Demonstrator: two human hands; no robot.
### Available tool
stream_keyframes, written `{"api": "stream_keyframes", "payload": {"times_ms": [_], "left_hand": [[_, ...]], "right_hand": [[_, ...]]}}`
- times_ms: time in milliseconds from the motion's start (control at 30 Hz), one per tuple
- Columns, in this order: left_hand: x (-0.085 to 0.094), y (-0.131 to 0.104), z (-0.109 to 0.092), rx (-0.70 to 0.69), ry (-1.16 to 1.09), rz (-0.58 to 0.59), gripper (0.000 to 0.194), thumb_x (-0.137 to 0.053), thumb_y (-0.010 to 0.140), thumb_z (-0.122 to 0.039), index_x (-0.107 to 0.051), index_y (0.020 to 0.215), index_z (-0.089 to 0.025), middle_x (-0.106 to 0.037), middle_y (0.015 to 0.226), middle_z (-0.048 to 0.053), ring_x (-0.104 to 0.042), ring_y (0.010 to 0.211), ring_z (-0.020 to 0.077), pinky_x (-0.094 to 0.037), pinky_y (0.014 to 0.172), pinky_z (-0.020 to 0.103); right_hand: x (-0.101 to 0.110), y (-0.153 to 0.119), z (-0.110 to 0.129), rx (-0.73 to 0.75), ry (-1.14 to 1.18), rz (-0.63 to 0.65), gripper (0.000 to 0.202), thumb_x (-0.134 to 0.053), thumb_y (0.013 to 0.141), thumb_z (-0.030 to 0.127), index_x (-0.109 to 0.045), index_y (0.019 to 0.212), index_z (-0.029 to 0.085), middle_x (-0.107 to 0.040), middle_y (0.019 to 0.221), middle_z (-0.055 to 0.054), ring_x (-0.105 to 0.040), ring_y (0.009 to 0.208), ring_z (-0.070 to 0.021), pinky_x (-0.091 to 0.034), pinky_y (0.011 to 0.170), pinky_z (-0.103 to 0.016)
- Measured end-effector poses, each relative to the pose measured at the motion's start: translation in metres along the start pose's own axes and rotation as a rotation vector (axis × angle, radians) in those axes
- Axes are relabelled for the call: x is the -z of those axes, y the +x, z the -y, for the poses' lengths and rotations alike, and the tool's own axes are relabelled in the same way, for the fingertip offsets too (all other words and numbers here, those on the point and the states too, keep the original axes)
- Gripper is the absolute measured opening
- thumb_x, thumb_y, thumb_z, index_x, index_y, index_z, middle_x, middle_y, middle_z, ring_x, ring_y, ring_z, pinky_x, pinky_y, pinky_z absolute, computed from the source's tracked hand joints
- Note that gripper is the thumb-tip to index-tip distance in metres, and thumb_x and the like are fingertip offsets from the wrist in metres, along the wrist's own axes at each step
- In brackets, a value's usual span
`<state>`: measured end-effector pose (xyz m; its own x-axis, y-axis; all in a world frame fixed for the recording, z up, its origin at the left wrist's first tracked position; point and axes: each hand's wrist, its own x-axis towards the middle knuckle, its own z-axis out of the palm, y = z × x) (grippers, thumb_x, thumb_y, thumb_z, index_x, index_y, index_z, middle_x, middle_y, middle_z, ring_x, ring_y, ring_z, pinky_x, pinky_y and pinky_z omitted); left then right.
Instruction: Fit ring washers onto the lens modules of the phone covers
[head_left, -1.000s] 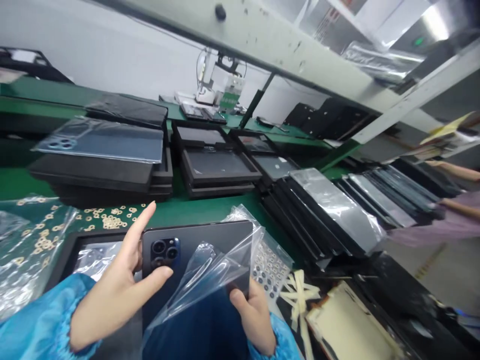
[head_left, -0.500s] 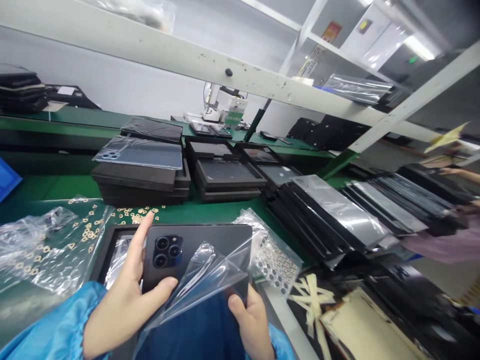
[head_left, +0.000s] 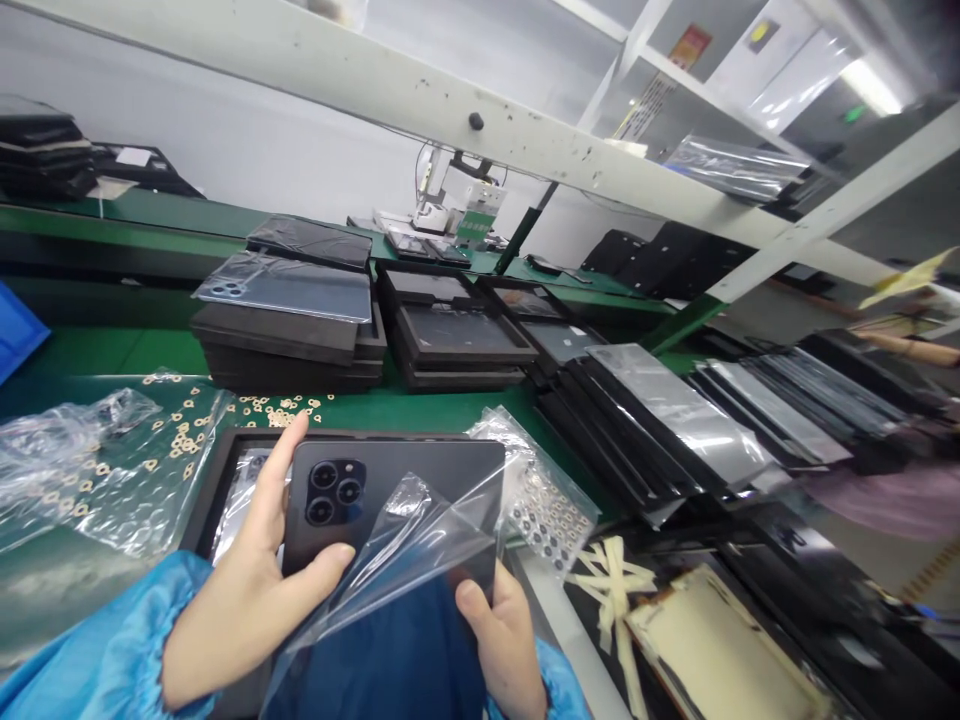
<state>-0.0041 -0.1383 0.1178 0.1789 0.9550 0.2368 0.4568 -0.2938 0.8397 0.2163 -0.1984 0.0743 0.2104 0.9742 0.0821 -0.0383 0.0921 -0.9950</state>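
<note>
Between my two hands is a dark grey tablet (head_left: 442,462), its back facing me, with three camera lenses at the upper left. My left hand (head_left: 259,570) grips its left edge, thumb on the back and index finger stretched along the side. On the right edge, my right hand (head_left: 504,635) pinches the lower corner, thumb on top. A clear plastic film (head_left: 409,560) lies loose and folded diagonally over the tablet's lower part. Under the tablet, a black foam tray (head_left: 214,500) shows at the left, with something shiny inside.
Behind stand stacked foam trays (head_left: 292,370) with a film-covered tablet on top. Small tan rings (head_left: 184,440) lie on clear plastic at left. A bag of round parts (head_left: 551,510), tape strips (head_left: 615,590) and piled black panels (head_left: 637,430) are at right. Another person's arm (head_left: 911,348) shows far right.
The view has shifted slightly, so the background sits a little differently. Both hands keep the same hold on the tablet, and the film's fold has barely changed.
</note>
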Motion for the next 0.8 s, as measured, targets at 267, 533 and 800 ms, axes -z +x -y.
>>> {"api": "stream_keyframes", "payload": {"times_ms": [267,533,800], "left_hand": [[-0.001,-0.005,0.006,0.03,0.011,0.03,0.081,-0.052,0.09,-0.043,-0.005,0.155,-0.031,-0.034,0.156,0.009,-0.049,0.134,0.0293,-0.051,0.102,0.042],[-0.007,0.0,0.01,0.064,-0.034,-0.032,0.081,-0.06,0.085,-0.034,-0.015,0.152,-0.042,-0.022,0.161,-0.003,-0.033,0.144,0.0285,-0.041,0.113,0.042],[0.011,0.011,0.02,-0.349,0.344,-0.333,0.059,-0.065,0.085,-0.032,-0.04,0.139,-0.028,-0.064,0.12,0.006,-0.063,0.105,0.0232,-0.048,0.092,0.04]], "right_hand": [[0.001,-0.001,-0.008,-0.048,-0.009,0.036,0.035,-0.067,0.082,0.054,-0.077,0.099,0.024,-0.077,0.086,-0.007,-0.073,0.074,-0.0218,-0.06,0.072,-0.029],[0.003,-0.001,-0.022,-0.103,-0.009,0.012,0.036,-0.068,0.081,0.054,-0.077,0.096,0.022,-0.077,0.083,-0.006,-0.072,0.069,-0.0189,-0.059,0.068,-0.024],[0.001,0.005,-0.025,-0.097,-0.083,0.009,0.036,-0.066,0.083,0.054,-0.076,0.099,0.023,-0.078,0.085,-0.006,-0.072,0.073,-0.0195,-0.059,0.071,-0.024]]}}
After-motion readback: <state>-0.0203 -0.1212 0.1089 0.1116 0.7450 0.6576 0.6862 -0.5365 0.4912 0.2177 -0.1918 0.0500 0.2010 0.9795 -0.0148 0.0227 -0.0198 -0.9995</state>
